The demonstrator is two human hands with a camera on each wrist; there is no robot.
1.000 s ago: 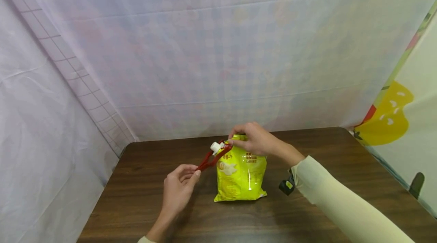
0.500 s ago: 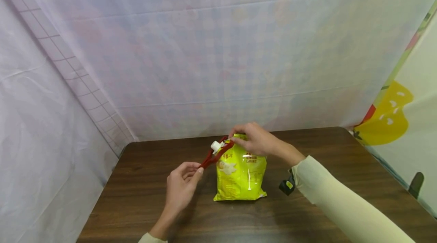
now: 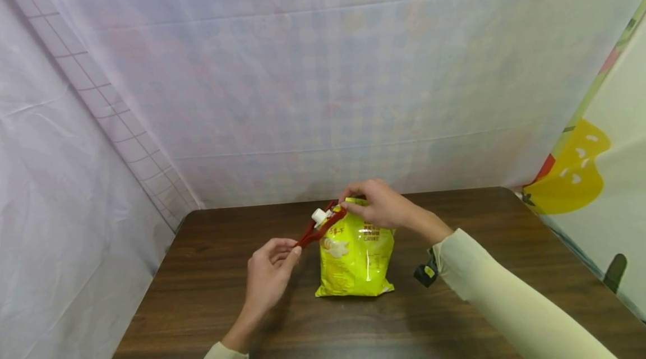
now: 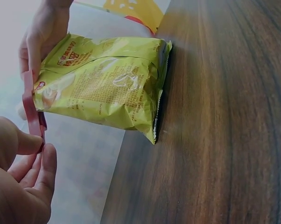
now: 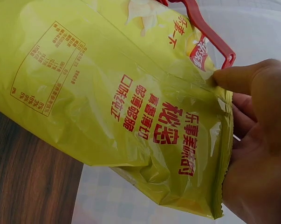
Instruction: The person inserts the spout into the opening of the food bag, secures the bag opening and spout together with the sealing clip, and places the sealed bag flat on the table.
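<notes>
A bright yellow chip bag (image 3: 357, 263) stands upright on the wooden table. My right hand (image 3: 381, 205) pinches its top edge, thumb on the near face, as the right wrist view confirms. A red bag clip (image 3: 323, 230) with a white spout cap (image 3: 319, 216) slants across the bag's upper left corner, its two arms parted. My left hand (image 3: 270, 272) pinches the clip's lower end between thumb and fingers. In the left wrist view the clip (image 4: 30, 102) runs along the bag's top edge, up to the right hand (image 4: 42, 37).
The dark wooden table (image 3: 202, 291) extends around the bag. Behind it hangs a pale checked curtain (image 3: 323, 95), and white sheeting (image 3: 60, 207) hangs at the left. A black wrist device (image 3: 426, 274) sits under the right sleeve.
My left hand has shifted slightly up and to the right with the clip, whose arms look closer together and reach further over the bag's corner. The right hand has barely moved.
</notes>
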